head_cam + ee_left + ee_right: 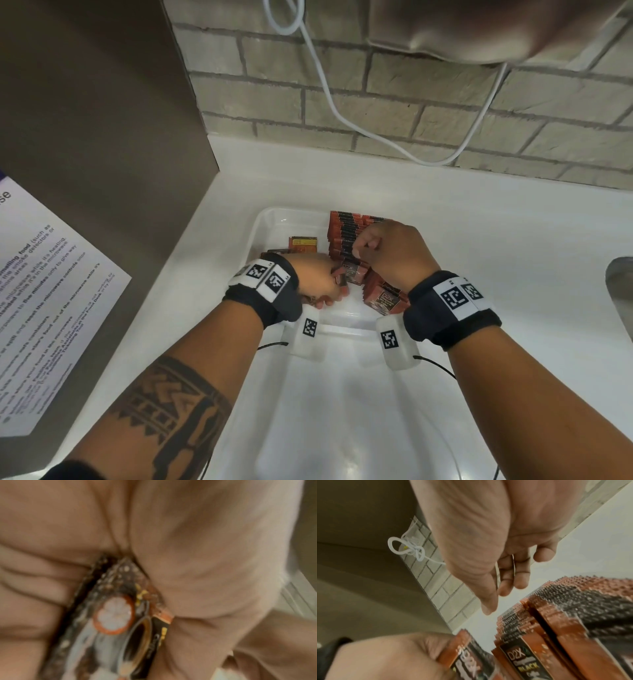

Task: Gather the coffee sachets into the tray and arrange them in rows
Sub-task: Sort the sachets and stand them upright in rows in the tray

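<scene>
A white tray [255,236] sits on the white counter. Red-and-black coffee sachets [344,229] stand on edge in packed rows along its right side, seen close up in the right wrist view [565,608]. One sachet with a yellow label [303,244] lies flat at the tray's left. My left hand [329,284] grips a small bunch of sachets [116,615] low in the tray, beside the near end of the rows. My right hand [364,248] hovers just above the rows with loosely bent fingers [520,580] and holds nothing.
A steel appliance [102,137] with a printed notice [44,291] stands close on the left. Behind the tray is a brick wall with a hanging white cable [342,113]. A metal sink edge [620,284] shows at the right. Another white plastic piece [342,411] lies in front of the tray.
</scene>
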